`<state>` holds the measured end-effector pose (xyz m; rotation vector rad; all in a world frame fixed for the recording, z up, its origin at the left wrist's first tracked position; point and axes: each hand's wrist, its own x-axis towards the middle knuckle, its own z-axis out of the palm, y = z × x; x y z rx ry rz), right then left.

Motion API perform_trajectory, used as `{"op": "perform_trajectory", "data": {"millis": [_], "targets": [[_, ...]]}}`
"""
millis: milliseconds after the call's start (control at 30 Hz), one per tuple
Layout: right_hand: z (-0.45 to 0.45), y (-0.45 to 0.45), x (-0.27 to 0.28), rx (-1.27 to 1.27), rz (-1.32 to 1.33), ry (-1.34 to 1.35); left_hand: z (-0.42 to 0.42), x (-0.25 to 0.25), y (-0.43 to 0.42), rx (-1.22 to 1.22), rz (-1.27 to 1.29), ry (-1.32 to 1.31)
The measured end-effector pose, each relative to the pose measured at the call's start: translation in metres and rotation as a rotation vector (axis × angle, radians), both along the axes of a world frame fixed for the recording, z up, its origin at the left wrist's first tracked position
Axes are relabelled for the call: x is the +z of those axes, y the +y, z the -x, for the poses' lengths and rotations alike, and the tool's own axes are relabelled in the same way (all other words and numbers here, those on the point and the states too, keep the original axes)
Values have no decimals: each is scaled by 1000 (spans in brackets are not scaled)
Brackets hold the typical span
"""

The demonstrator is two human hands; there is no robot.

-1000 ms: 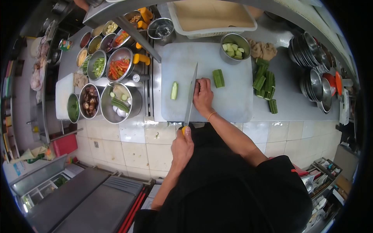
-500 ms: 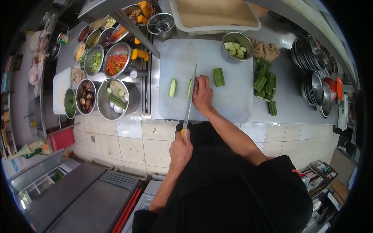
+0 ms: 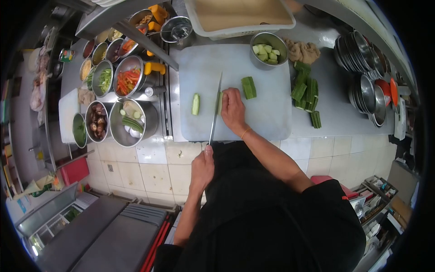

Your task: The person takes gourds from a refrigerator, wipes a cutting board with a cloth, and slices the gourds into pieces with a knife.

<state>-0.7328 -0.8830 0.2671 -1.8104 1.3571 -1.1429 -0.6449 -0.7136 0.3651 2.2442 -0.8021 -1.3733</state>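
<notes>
My left hand [image 3: 203,168] is closed round the handle of a long kitchen knife [image 3: 215,119], whose blade points away from me across the white cutting board [image 3: 267,120]. My right hand [image 3: 233,109] has its fingers curled and pressed down on a green luffa piece [image 3: 220,103], mostly hidden by the fingers and the blade. The blade lies close along that piece, left of the fingers. A pale-sided luffa strip [image 3: 195,104] lies on the board to the left. A thicker green luffa chunk [image 3: 248,87] lies beyond my right hand, to its right.
A metal bowl of cut pale-green chunks [image 3: 268,51] stands at the board's far right corner. Right of the board is a pile of luffa lengths [image 3: 306,93], then stacked metal bowls [image 3: 366,97]. Metal bowls of cut peppers [image 3: 129,81] and mushrooms [image 3: 97,120] stand left.
The view has shifted slightly. The knife blade has come over to the piece by my right fingers, where a thin strip showed left of the blade before. The other pieces lie as before.
</notes>
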Motion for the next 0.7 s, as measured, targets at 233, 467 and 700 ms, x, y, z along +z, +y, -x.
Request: {"op": "perform_trajectory", "data": {"millis": [233,467,700], "targets": [[6,2,-11,18,-3,-46,7,-41,-9,14,140,-148],[28,4,-2,24,-82,-39,-13,-34,6,92,138,-178],[-7,4,-8,-25,-65,-86,-1,-1,6,-50,54,-266]]}}
